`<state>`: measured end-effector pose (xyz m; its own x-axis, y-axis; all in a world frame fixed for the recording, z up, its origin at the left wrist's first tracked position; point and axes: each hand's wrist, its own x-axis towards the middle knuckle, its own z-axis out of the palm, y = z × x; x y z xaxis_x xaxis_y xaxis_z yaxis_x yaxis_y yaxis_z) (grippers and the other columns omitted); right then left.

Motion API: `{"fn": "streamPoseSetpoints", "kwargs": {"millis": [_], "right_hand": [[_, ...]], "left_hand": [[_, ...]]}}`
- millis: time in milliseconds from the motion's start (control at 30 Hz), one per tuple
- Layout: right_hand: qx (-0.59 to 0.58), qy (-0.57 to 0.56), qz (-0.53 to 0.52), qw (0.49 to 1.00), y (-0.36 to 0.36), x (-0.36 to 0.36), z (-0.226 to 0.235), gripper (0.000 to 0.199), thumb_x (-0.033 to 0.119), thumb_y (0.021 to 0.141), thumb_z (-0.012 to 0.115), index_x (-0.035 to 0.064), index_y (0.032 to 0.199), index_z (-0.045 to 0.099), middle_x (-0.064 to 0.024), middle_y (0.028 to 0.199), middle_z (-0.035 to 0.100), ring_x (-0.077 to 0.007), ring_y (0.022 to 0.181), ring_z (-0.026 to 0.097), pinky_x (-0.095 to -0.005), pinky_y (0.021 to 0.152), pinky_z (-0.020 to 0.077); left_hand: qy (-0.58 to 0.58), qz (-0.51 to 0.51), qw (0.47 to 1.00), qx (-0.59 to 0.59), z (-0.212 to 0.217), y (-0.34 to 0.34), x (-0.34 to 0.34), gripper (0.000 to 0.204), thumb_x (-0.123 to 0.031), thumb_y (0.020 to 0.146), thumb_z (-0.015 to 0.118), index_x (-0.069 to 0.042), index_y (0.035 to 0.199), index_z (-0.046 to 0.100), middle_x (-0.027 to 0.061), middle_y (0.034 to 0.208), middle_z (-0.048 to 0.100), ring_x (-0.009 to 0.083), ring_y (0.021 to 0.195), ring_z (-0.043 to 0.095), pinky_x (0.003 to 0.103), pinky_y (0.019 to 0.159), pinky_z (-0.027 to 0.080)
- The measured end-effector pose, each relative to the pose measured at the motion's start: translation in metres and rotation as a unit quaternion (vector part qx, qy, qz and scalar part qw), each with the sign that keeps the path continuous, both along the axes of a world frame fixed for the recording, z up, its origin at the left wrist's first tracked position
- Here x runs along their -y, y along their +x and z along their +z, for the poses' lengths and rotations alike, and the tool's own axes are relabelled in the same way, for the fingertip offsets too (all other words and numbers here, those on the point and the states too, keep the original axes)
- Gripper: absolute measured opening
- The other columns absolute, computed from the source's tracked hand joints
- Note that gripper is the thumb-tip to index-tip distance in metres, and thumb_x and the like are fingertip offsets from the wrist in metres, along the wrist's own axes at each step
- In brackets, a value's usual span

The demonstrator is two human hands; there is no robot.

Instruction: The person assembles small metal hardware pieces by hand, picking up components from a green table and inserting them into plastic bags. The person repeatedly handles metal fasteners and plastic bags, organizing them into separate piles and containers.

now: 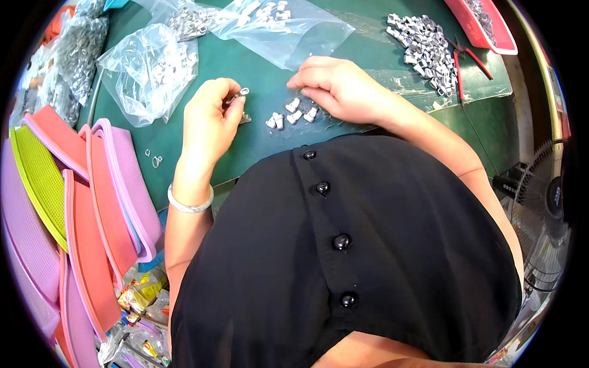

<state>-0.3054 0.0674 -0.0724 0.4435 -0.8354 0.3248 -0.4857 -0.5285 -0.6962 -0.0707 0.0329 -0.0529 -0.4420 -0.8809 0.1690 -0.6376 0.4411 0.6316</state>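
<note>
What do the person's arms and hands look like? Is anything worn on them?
Both arms are bare, with no sleeves or gloves. The left hand has a pale, smooth bangle round its wrist. The right hand wears nothing that shows.

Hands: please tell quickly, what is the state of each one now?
Left hand: closed, pinching a small metal part in its fingertips.
Right hand: fingers curled down onto the small metal pieces on the green table; grip cannot be told.

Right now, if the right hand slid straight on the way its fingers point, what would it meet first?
The right hand points leftward over the green table. Just past its fingertips lies bare table, then the left hand pinching a small metal piece. Likely that piece first, though depth is unclear.
</note>
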Motion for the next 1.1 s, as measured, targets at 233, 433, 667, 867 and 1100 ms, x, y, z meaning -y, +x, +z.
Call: {"fn": "streamPoseSetpoints", "kwargs": {"millis": [233,433,667,867,1100], "right_hand": [[-0.154,-0.016,0.086,0.984,0.012,0.005,0.008,0.021,0.006,0.075,0.058,0.0054,0.096,0.063,-0.0094,0.087,0.052,-0.0274,0.087,0.052,-0.0354,0.072,0.0438],[-0.143,0.012,0.083,0.986,0.011,0.008,0.007,0.016,0.005,0.073,0.059,0.0034,0.088,0.058,-0.0094,0.087,0.053,-0.029,0.086,0.052,-0.0367,0.072,0.0439],[0.033,0.149,0.061,0.986,-0.001,0.006,0.012,0.012,-0.001,0.074,0.058,0.0021,0.085,0.054,-0.0068,0.083,0.054,-0.021,0.077,0.054,-0.0302,0.069,0.0447],[0.172,0.127,0.115,0.97,-0.01,0.003,0.006,0.011,-0.004,0.076,0.059,0.0012,0.085,0.055,-0.006,0.088,0.056,-0.0157,0.082,0.054,-0.0274,0.074,0.0438],[0.261,0.136,0.142,0.945,-0.014,-0.002,0.008,0.011,-0.004,0.077,0.06,0.0016,0.084,0.054,-0.0087,0.091,0.057,-0.0166,0.086,0.054,-0.0277,0.077,0.0432]], "left_hand": [[-0.132,-0.066,0.986,0.079,0.013,-0.003,-0.011,0.024,0.0,0.067,0.063,-0.006,0.09,0.06,0.0075,0.085,0.055,0.0266,0.082,0.053,0.036,0.072,0.044],[-0.111,-0.222,0.967,0.06,0.001,-0.011,-0.019,0.033,-0.002,0.06,0.067,-0.007,0.093,0.062,0.006,0.086,0.054,0.025,0.084,0.052,0.035,0.075,0.041],[-0.12,-0.223,0.965,0.066,-0.008,-0.015,-0.022,0.026,-0.005,0.065,0.067,-0.007,0.09,0.062,0.0066,0.08,0.055,0.025,0.077,0.053,0.035,0.07,0.043],[-0.146,-0.207,0.965,0.071,-0.01,-0.019,-0.023,0.018,-0.007,0.072,0.064,-0.004,0.09,0.061,0.008,0.077,0.054,0.0263,0.074,0.052,0.036,0.066,0.043],[-0.137,-0.162,0.977,0.032,-0.016,-0.02,-0.018,0.014,-0.006,0.078,0.06,-0.002,0.091,0.06,0.0101,0.073,0.055,0.0266,0.067,0.054,0.034,0.063,0.043]]}}
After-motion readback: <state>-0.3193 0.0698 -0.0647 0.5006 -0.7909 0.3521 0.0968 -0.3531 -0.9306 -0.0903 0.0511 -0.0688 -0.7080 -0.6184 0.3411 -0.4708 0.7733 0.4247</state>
